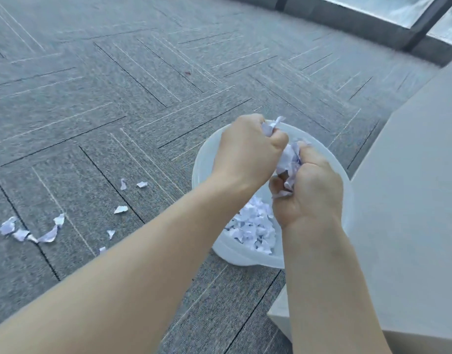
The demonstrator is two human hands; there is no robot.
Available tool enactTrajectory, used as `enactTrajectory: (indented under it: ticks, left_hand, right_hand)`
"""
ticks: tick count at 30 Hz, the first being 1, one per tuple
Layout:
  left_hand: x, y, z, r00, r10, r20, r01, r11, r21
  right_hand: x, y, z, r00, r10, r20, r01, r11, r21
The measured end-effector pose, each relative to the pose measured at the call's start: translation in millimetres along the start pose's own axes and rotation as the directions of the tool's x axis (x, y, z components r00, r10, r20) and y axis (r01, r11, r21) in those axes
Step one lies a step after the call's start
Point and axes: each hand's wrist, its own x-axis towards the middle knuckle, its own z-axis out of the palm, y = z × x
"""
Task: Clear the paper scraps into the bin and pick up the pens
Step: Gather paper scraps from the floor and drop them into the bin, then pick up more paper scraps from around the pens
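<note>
White paper scraps (290,162) are clenched in both fists above the translucent bin (207,159): the left hand (245,152) knuckles-up, the right hand (311,190) just beside it, fingers curled shut. More scraps (255,228) are heaped below; loose scraps (48,231) are scattered on carpet (117,85) leftward.

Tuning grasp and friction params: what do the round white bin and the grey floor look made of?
Round white bin: looks like thin translucent plastic, smooth and slightly glossy; the grey floor shows faintly through its wall. Grey floor: carpet tiles, matte, with a fine ribbed weave and dark seams between tiles. Likely synthetic fibre, though the look alone cannot confirm it.
</note>
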Motion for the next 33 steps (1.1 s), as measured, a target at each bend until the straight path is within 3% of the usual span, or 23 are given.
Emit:
enactTrajectory:
  ticks: [3,6,9,12,15,18,21,23,25,27,30,33]
  left_hand:
    - [0.9,-4.3,10.4,0.997,-0.048,0.055,0.045,0.998,0.055]
    - [6.1,-18.0,19.6,0.977,-0.179,0.115,0.172,0.983,0.071]
    - [6.2,-26.3,23.0,0.912,-0.32,0.256,0.3,0.947,0.116]
    - [2.5,-26.2,19.5,0.901,-0.328,0.284,0.31,0.944,0.108]
    - [-1.7,-20.7,3.0,0.975,-0.191,0.114,0.212,0.953,-0.215]
    - [-12.4,-23.9,-33.0,0.99,-0.072,-0.122,0.0,0.86,-0.511]
    - [-32.9,-62.7,-78.2,0.948,-0.039,-0.314,-0.118,0.877,-0.466]
    - [-54.5,-113.3,-102.0,0.92,-0.12,-0.374,-0.008,0.946,-0.324]
    - [-84.4,-173.9,-118.9,0.896,-0.232,-0.378,0.205,0.972,-0.111]
    - [-123.2,-226.3,-131.0,0.881,-0.337,-0.333,0.396,0.91,0.124]
    - [-174.0,-281.1,-136.7,0.878,-0.422,-0.225,0.477,0.808,0.345]
    - [-196.1,-301.4,-131.9,0.864,-0.478,-0.157,0.491,0.731,0.474]
  right_hand:
    - [9.2,6.3,-4.1,0.988,-0.136,-0.075,0.116,0.967,-0.226]
    - [14.8,15.9,-13.8,0.994,-0.11,-0.024,0.092,0.919,-0.385]
    - [13.4,16.8,-18.8,0.998,-0.055,-0.044,0.033,0.913,-0.407]
    - [8.9,11.1,-15.2,0.979,-0.194,-0.057,0.158,0.912,-0.379]
    - [-5.9,7.7,0.9,0.946,-0.324,0.003,0.309,0.898,-0.314]
    - [-32.9,13.4,24.3,0.909,-0.371,0.187,0.404,0.895,-0.191]
    - [-60.3,47.5,44.6,0.839,-0.345,0.421,0.426,0.898,-0.112]
    - [-72.8,92.3,51.9,0.794,-0.26,0.549,0.424,0.885,-0.194]
    - [-72.9,150.3,46.2,0.776,-0.141,0.615,0.464,0.788,-0.405]
    - [-61.0,209.7,22.2,0.773,-0.02,0.635,0.526,0.58,-0.622]
    - [-41.8,268.9,-25.3,0.753,0.15,0.641,0.611,0.204,-0.765]
    - [-35.0,293.0,-56.1,0.757,0.248,0.605,0.618,0.029,-0.785]
